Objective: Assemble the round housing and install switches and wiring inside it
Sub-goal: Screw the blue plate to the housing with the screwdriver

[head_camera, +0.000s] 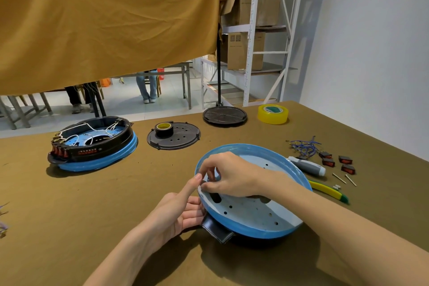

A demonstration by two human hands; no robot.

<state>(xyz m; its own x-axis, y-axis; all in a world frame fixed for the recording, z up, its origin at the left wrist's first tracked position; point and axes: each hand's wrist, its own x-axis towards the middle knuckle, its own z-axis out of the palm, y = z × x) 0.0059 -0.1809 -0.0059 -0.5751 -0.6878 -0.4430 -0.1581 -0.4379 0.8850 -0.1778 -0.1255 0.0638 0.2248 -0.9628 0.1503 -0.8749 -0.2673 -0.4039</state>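
Blue film covers the round housing (pixel 253 195), which is tipped up on the brown table (pixel 69 216) at the near centre so that its pale, perforated inside faces the camera; the tilt is judged to give access to the rim nearest the left; the left hand (pixel 176 213) is placed against the outer wall beside a black tab (pixel 216 227), its fingers spread under the shell and its thumb raised to the rim, apparently to steady the piece; no closed grasp is seen there; the right hand (pixel 228 177) is reached over the rim with fingertips pinched together at the edge, on something too small to be told, possibly the film's edge; dark oblong slots and small round holes are seen in the floor of the shell, and a black underside shows below the blue; a finished example (pixel 92 146), already wired and fitted with red switches, is set at the far left, probably as a reference; loose switches (pixel 337 161), blue wires (pixel 303 146), a grey tool (pixel 307 166), and a yellow-handled tool (pixel 329 191) are laid at the right within reach; none is yet fitted, so the work is judged early.
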